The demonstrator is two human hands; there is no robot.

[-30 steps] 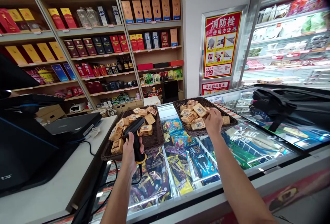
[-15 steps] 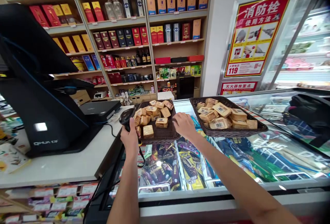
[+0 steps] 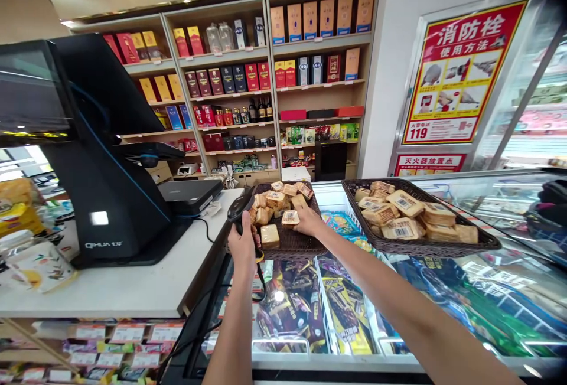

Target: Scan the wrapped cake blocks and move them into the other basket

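Note:
My left hand (image 3: 243, 240) is closed round the handle of a black barcode scanner (image 3: 238, 208), its head pointing at the left wicker tray (image 3: 292, 244). That tray holds several small tan packets with barcode labels. My right hand (image 3: 309, 221) reaches into it and pinches one packet (image 3: 290, 218) by its edge. Another packet (image 3: 270, 235) lies just left of it near the tray's front. A second wicker tray (image 3: 425, 247) to the right is full of the same packets. Both trays rest on the glass lid of a chest freezer (image 3: 354, 290).
A black till terminal (image 3: 95, 155) and a flat black device (image 3: 190, 193) stand on the white counter (image 3: 110, 284) at left, with the scanner's cable hanging off its edge. Shelves of boxed bottles line the back wall. A red fire-hydrant poster (image 3: 456, 72) and a refrigerated cabinet are at right.
My right hand left the right tray, crossed to the left tray and took hold of a packet there. The view swung left and the scanner stayed in my left hand.

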